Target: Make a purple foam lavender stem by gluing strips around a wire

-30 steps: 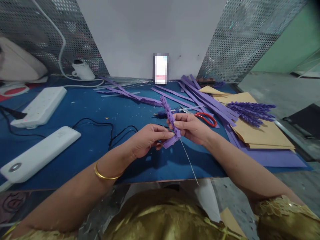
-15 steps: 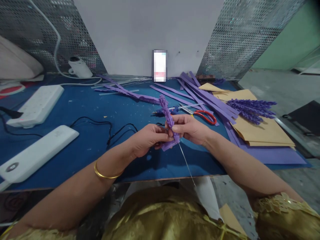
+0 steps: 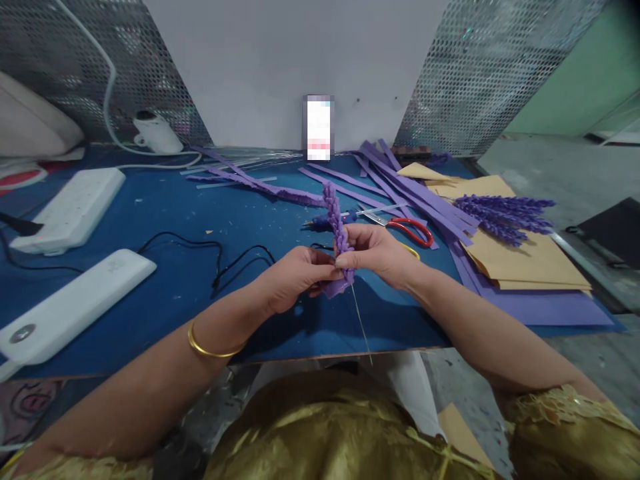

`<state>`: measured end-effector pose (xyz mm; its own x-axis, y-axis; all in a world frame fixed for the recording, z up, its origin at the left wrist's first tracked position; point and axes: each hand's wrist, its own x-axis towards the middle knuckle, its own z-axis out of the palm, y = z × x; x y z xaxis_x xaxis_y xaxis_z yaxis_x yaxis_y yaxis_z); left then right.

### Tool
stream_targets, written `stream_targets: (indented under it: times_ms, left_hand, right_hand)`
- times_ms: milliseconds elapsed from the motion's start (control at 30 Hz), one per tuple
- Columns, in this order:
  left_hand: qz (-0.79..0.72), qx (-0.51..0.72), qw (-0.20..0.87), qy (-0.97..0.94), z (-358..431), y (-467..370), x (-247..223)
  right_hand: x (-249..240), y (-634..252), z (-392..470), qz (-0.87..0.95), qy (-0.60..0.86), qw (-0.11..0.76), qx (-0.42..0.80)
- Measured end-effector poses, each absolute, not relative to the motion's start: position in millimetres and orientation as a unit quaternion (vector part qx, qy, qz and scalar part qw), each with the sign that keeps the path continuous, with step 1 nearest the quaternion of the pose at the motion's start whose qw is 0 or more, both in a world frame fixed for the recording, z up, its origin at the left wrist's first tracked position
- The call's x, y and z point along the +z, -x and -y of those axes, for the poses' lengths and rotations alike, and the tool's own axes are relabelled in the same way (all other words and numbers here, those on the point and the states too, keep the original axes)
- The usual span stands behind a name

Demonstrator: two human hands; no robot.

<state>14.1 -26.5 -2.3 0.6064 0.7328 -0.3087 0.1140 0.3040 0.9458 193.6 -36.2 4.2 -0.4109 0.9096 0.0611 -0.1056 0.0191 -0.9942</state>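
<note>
A purple fringed paper strip is wound round a thin wire (image 3: pixel 361 325), forming a flower spike (image 3: pixel 335 217) that stands nearly upright between my hands. My left hand (image 3: pixel 300 277) is closed on the loose purple strip (image 3: pixel 338 287) at the lower end of the spike. With thumb and fingers, my right hand (image 3: pixel 373 252) pinches the spike just above that. The bare wire sticks out below, toward the table's front edge. Behind the spike lies a blue tool (image 3: pixel 323 221), and red-handled scissors (image 3: pixel 410 230) are to its right.
Purple strips (image 3: pixel 415 193) and finished purple sprigs (image 3: pixel 505 217) on brown paper (image 3: pixel 530 267) lie at the right. A phone (image 3: pixel 319 128) leans at the back. A power strip (image 3: pixel 70 210), a white device (image 3: pixel 80 313) and black cable (image 3: pixel 220 260) are at the left.
The spike has turned to a more upright angle, and the wire's lower end has swung left. My right hand has shifted slightly left along with it.
</note>
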Motion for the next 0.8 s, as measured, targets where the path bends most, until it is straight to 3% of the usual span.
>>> stream_targets:
  times_ms: [600, 800]
  left_hand:
    - [-0.421, 0.228, 0.646, -0.594, 29.8, -18.3, -1.9]
    - [-0.427, 0.255, 0.647, -0.578, 29.6, -17.3, -1.5]
  right_hand:
    - [-3.5, -190.9, 38.9, 0.617, 0.418, 0.431, 0.51]
    - [-1.7, -191.8, 37.7, 0.556, 0.376, 0.444, 0.594]
